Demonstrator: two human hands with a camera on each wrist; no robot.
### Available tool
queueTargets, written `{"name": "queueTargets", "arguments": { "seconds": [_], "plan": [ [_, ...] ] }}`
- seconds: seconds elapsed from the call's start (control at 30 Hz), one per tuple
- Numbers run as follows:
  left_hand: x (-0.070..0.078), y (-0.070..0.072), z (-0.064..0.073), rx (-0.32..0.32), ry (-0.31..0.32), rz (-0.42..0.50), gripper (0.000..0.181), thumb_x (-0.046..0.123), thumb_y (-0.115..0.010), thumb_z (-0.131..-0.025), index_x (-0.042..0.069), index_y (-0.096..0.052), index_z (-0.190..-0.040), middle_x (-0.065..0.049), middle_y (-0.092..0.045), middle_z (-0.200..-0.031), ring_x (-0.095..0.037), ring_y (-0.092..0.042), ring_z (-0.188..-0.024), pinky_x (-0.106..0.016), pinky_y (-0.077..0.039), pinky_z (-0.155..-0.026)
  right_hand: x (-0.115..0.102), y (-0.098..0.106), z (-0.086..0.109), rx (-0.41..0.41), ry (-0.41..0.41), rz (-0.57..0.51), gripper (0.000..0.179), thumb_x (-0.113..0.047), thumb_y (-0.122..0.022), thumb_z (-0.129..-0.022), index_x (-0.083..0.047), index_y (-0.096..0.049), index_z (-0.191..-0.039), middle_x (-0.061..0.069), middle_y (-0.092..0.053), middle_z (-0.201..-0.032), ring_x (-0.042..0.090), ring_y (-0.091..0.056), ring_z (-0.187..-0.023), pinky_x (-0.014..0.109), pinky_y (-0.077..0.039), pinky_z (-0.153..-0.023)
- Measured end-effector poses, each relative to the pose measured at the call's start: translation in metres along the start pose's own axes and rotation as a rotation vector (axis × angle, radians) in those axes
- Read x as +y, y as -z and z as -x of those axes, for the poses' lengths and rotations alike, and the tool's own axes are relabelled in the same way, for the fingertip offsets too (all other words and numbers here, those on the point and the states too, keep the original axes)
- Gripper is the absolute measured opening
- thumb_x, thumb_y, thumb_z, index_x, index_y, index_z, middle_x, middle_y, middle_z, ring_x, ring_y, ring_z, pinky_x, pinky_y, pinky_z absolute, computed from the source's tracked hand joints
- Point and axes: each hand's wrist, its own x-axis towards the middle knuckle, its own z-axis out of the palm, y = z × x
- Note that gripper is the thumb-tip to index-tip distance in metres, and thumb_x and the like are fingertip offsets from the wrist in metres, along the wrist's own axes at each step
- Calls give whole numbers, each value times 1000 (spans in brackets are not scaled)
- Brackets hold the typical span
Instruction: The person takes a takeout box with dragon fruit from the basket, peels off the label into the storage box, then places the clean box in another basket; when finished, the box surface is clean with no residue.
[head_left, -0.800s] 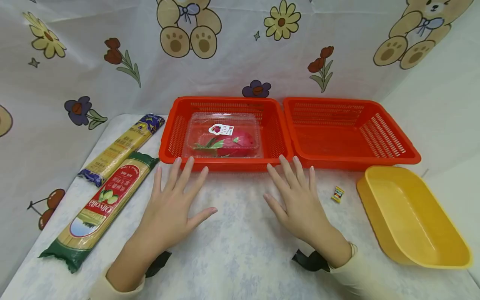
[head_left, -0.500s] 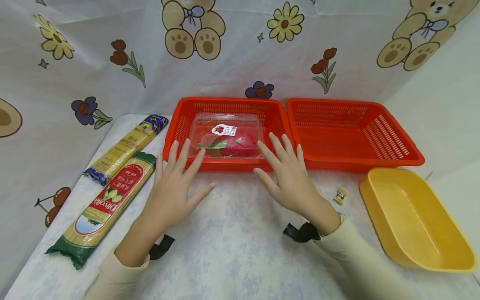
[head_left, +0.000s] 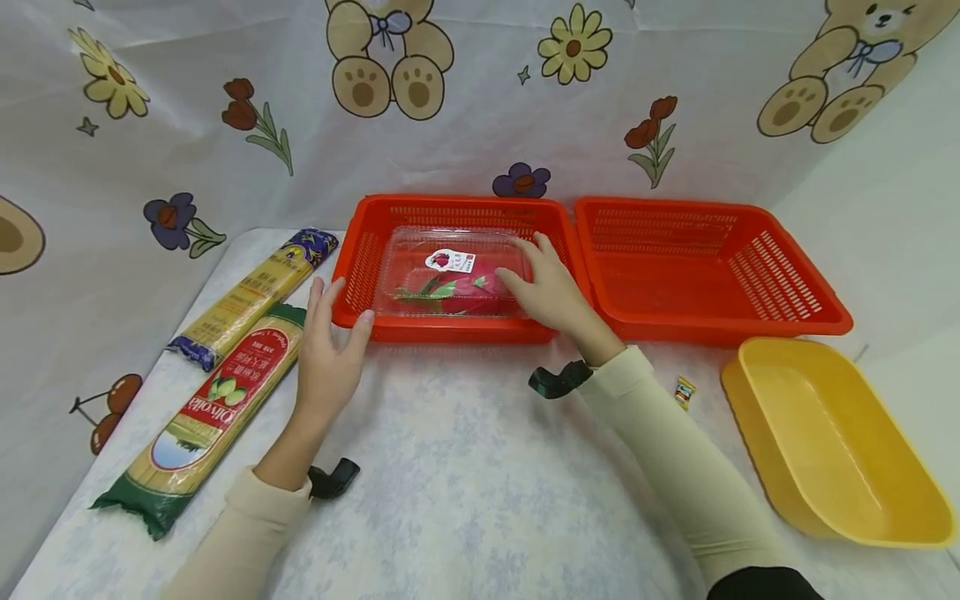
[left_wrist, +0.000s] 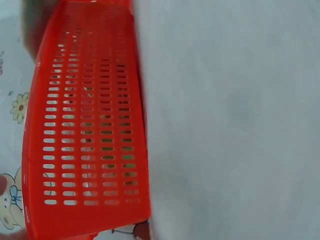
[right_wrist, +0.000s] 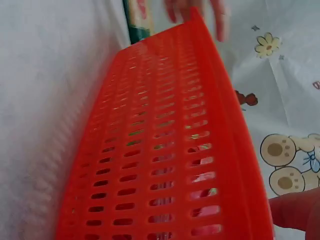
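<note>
Our right hand point(head_left: 546, 287) moved further over the left red basket point(head_left: 465, 332), fingers loosely bent; left hand point(head_left: 330, 358), fingers relaxed, by its near-left corner. Clear box point(head_left: 450, 262) (pink fruit point(head_left: 468, 302) inside) sits in it.

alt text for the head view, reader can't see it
A person's right hand is over a clear plastic box of dragon fruit in a red basket, the left hand near its front-left corner. At left lie an Olivoilà spaghetti pack and a blue-ended yellow packet; at right, another red basket, a wrapped candy and a yellow tub.
</note>
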Motion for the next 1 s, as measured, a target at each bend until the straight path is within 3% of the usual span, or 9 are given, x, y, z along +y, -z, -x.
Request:
{"name": "queueTargets", "arguments": {
  "seconds": [0.13, 0.23, 0.47, 0.63, 0.83, 1.0],
  "plan": [
    [-7, -2, 2, 3, 86, 102, 61, 40, -58, -103, 17, -38, -157, 4, -26, -165, -14, -23, -152, -51, -27, -119, 5, -3, -15, -32, -95, -76, 68, -42, -62, -100, -22, -36, -159, 17, -30, -156, 37, -38, -138, 60, -38, -110],
    [-12, -1, 2, 6, 125, 179, 56, 34, -57, -105, 18, -39, -156, 4, -35, -160, -15, -31, -146, -47, -31, -118, 8, -3, -21, -56, -175, -153, 68, -39, -64, -99, -24, -36, -159, 16, -36, -146, 33, -41, -128, 55, -44, -105],
    [-11, -1, 0, 26, 195, 281, 51, 34, -60, -104, 25, -46, -153, -1, -50, -136, -15, -44, -117, -26, -47, -90, 10, 2, -27, -138, -247, -270, 68, -35, -62, -101, -27, -29, -161, 11, -45, -145, 30, -44, -126, 52, -46, -105],
    [-10, 1, -1, 39, 163, 355, 52, 27, -64, -103, 21, -49, -152, -6, -55, -125, -16, -46, -107, -17, -48, -77, 12, 2, -28, -188, -270, -312, 71, -36, -60, -102, -32, -23, -162, 9, -39, -150, 31, -39, -130, 53, -46, -105],
    [-9, 2, -1, 47, 173, 409, 55, 23, -67, -101, 18, -50, -152, -9, -54, -132, -17, -48, -101, -13, -49, -79, 13, 1, -29, -203, -263, -317, 71, -37, -59, -104, -34, -20, -163, 9, -36, -154, 29, -39, -129, 52, -45, -106],
    [-8, 2, -2, 34, 212, 433, 57, 23, -68, -100, 20, -49, -153, -2, -47, -151, -19, -56, -116, -20, -52, -92, 14, 0, -26, -201, -244, -285, 74, -42, -58, -103, -36, -17, -164, 10, -44, -144, 29, -55, -94, 43, -55, -86]
  ]
}}
